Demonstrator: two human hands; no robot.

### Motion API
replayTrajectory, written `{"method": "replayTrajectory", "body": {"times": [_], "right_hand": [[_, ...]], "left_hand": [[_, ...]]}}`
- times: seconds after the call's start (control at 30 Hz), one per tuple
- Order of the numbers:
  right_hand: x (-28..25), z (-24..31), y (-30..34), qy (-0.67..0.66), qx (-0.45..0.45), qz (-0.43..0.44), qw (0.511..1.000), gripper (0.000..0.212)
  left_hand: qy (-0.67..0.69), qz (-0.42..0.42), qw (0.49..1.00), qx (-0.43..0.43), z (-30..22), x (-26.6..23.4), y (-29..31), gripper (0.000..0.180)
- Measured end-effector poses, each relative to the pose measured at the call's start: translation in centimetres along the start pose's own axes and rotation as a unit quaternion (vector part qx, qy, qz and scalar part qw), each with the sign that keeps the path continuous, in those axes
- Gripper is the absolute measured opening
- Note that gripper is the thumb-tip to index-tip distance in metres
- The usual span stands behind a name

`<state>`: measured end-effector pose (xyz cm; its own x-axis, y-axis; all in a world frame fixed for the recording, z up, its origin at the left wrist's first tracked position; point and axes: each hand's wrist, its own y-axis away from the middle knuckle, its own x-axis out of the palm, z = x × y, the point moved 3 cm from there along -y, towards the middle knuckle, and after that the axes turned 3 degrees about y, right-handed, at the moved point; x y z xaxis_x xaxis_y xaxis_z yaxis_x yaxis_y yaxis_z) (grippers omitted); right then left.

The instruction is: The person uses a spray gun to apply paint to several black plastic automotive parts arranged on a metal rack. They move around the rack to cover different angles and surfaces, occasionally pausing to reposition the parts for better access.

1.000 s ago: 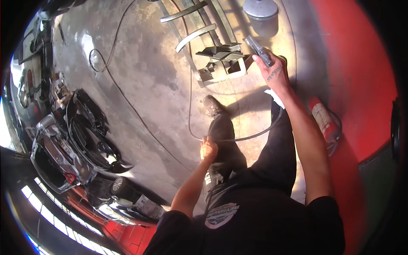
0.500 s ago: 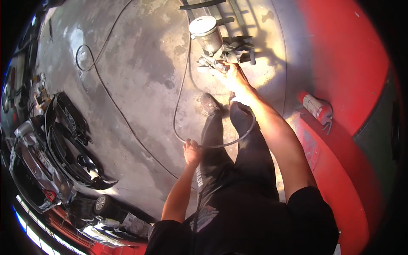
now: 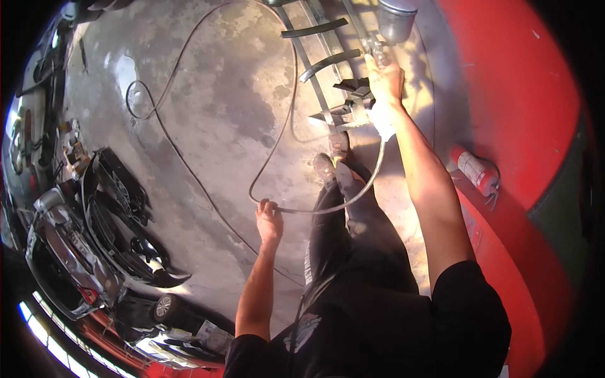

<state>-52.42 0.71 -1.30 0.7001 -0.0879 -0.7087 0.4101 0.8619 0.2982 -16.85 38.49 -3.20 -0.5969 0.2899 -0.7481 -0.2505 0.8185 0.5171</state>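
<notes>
My right hand (image 3: 386, 80) is closed round the handle of a spray gun (image 3: 377, 53), held out far in front at the upper right. On the gun sits a grey metal cup (image 3: 396, 24), partly cut off by the top of the picture. A grey hose (image 3: 343, 206) drops from below my right hand and curves across in front of my legs. My left hand (image 3: 268, 217), fingers wrapped round, grips this hose near the middle. Left of the gun, black strips (image 3: 315, 29) and small dark parts (image 3: 354, 94) rest on a metal stand (image 3: 309, 60). The gun's trigger is hidden by my fingers.
More hose (image 3: 165, 133) loops over the grey concrete floor. A red fire extinguisher (image 3: 476, 170) lies at the right by the red floor area (image 3: 498, 75). Car bumpers (image 3: 104, 220) and a car with a visible wheel (image 3: 164, 307) are at the left.
My right hand has swung the spray gun to the right and farther away, uncovering the strips and stand. My left hand has moved slightly left with the hose. My feet have shifted.
</notes>
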Motion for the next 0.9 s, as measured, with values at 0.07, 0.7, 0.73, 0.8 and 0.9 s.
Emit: {"method": "replayTrajectory", "body": {"times": [0.07, 0.7, 0.73, 0.8, 0.9], "right_hand": [[4.4, 0.1, 0.7, -0.004, -0.014, 0.109, 0.994, 0.040], [3.0, 7.8, -3.9, 0.085, 0.107, -0.118, 0.984, 0.039], [4.8, 9.1, -2.9, 0.078, 0.096, -0.100, 0.987, 0.039], [9.7, 10.3, -0.7, 0.075, 0.079, -0.097, 0.989, 0.038], [16.4, 15.2, 5.0, -0.047, 0.022, -0.014, 0.999, 0.037]], "left_hand": [[-0.035, -0.032, 0.997, 0.057, 0.0, -2.0, -1.5, 0.018], [-0.057, 0.085, 0.976, 0.195, -0.5, -19.4, -18.3, 0.031], [-0.072, 0.090, 0.972, 0.205, 0.4, -20.0, -20.6, 0.031], [-0.110, 0.147, 0.954, 0.238, 1.6, -21.6, -25.8, 0.031], [-0.145, 0.194, 0.925, 0.292, 5.2, -24.0, -31.6, 0.031]]}}
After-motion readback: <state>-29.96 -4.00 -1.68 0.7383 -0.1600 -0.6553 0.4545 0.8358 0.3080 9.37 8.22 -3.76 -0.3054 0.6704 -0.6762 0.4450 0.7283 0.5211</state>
